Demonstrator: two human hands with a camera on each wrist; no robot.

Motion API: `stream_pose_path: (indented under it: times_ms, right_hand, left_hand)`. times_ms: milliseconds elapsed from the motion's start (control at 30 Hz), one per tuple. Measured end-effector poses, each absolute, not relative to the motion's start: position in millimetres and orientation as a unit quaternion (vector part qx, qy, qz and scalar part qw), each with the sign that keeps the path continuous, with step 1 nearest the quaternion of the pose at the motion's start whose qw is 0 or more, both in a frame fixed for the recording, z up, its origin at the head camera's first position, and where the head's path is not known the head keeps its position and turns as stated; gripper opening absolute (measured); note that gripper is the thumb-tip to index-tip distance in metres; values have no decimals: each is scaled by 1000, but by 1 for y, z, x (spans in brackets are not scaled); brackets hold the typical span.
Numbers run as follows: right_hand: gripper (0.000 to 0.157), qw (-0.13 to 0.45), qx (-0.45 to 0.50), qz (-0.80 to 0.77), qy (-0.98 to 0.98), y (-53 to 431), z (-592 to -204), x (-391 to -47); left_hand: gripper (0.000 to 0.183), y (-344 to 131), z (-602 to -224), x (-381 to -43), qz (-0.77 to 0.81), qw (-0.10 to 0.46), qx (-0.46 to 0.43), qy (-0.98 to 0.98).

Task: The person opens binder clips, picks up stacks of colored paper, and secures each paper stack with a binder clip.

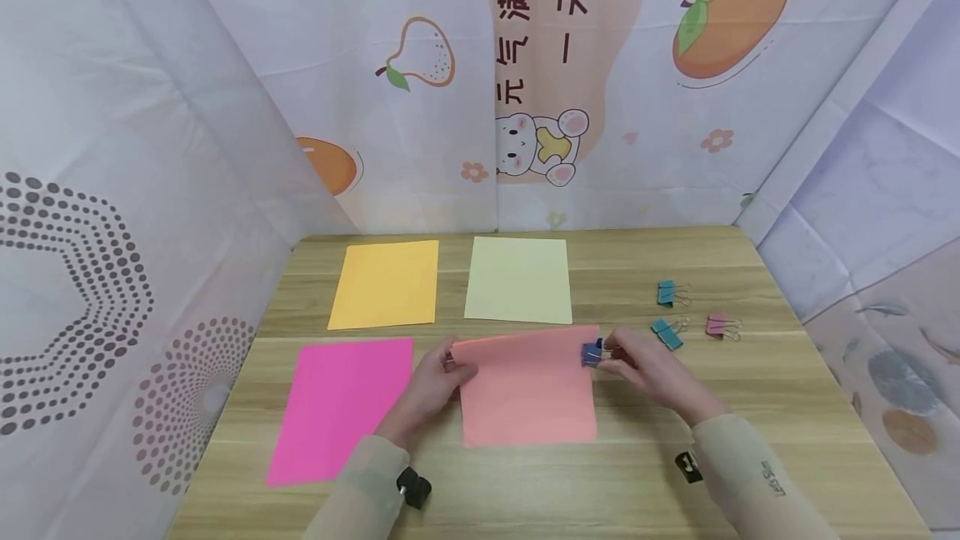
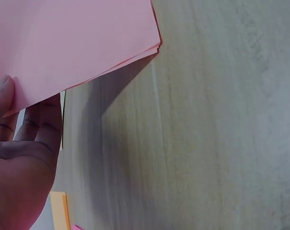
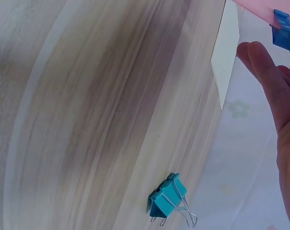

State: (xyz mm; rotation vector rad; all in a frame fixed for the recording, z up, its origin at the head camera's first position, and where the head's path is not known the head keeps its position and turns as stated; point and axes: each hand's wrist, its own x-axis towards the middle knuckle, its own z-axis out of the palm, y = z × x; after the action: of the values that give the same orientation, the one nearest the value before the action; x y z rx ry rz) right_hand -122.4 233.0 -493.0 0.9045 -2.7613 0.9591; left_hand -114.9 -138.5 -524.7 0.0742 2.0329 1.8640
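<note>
A thin stack of salmon-pink paper is raised off the table along its far side, with several sheet edges showing at one corner in the left wrist view. My left hand pinches its left edge, the thumb on top and the fingers underneath. At the right edge is a blue binder clip, its body over the paper's edge. My right hand holds that clip by its wire handles. In the right wrist view the clip touches the paper, though how far it reaches onto it is cut off.
Orange paper and pale yellow paper lie at the back. Magenta paper is at the left. Right of the right hand lie two teal binder clips and a pink one. Fabric curtains stand around the wooden table.
</note>
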Motion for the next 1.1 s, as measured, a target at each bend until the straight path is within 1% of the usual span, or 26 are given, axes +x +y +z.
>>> stream_pose_path:
  times_ms: [267,533,633,833,1100]
  right_hand:
    - [22,50,305,317,-897,232,-496,-121]
    - [24,65,323,314,-890,231,-499,-121]
    - [22,52,320,316,-892,231,-499,-121]
    - [18,2,298,322,-899,229,-498,-119]
    - [18,-32,289,332,-897,229,-496,-118]
  left_hand:
    - [34,-137,-524,-116,666,195,23,720]
    - [36,-137,-523,-117,662,186,23,726]
    - [36,-137,-523,-117,666,185,27,722]
    - [37,-138,-524,-117,674,185,37,715]
    - [39,-139,-522,-117,678,192,31,709]
